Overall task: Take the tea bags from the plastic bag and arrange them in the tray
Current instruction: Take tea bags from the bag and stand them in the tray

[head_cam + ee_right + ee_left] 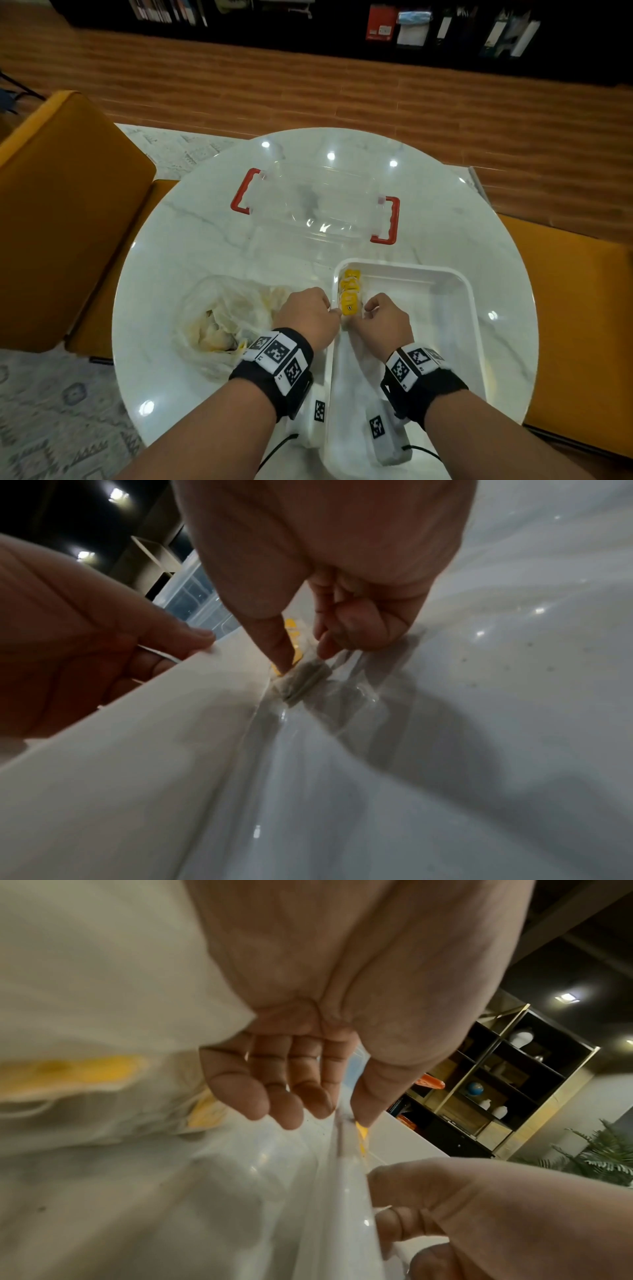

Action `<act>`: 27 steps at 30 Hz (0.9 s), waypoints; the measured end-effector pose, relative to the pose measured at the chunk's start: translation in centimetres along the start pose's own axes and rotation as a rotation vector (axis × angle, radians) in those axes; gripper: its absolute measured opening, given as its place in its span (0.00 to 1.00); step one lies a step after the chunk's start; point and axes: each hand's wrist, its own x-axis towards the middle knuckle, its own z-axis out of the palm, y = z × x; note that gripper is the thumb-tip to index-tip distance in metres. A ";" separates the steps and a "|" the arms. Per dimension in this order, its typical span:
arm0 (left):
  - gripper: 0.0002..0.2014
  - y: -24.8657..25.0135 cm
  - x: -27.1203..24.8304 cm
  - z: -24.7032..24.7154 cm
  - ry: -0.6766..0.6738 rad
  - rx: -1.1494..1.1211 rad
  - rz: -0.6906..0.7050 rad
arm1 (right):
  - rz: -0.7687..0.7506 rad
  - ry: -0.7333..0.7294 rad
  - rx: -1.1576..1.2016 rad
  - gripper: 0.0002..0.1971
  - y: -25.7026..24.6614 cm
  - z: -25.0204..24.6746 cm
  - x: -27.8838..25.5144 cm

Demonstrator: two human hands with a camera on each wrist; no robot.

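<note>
A white tray (pixel 442 274) lies at the front right of the round table. Several tea bags (pixel 350 291) with yellow tags stand in a row against its left wall. My right hand (pixel 369 308) is inside the tray at the near end of that row. There its thumb and forefinger pinch a tea bag (pixel 303 681) that touches the tray floor (pixel 377 804). My left hand (pixel 327 308) holds the tray's left rim (pixel 342 1153), thumb (pixel 359 1112) on top and fingers curled outside. The crumpled plastic bag (pixel 219 318), with more tea bags inside, lies left of the tray.
A clear plastic box (pixel 315 202) with red handles (pixel 388 219) stands behind the tray in the middle of the marble table (pixel 191 240). Orange chairs (pixel 68 205) flank the table on both sides. A dark shelf runs along the far wall.
</note>
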 end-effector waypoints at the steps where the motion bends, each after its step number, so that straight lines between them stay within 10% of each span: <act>1: 0.11 0.0 0.0 0.0 -0.003 0.002 0.002 | -0.001 -0.018 -0.026 0.15 0.0 0.0 -0.1; 17: 0.15 0.6 -0.2 -0.9 0.020 0.017 0.068 | -0.054 0.011 -0.066 0.17 -1.1 -0.8 0.0; 23: 0.09 0.3 -1.1 -7.3 0.264 -0.237 0.226 | -0.366 0.162 0.098 0.10 -5.4 -2.8 -2.8; 27: 0.04 -3.2 -2.0 -12.0 0.264 -0.140 0.177 | -0.676 -0.005 0.055 0.03 -9.1 -1.7 -4.8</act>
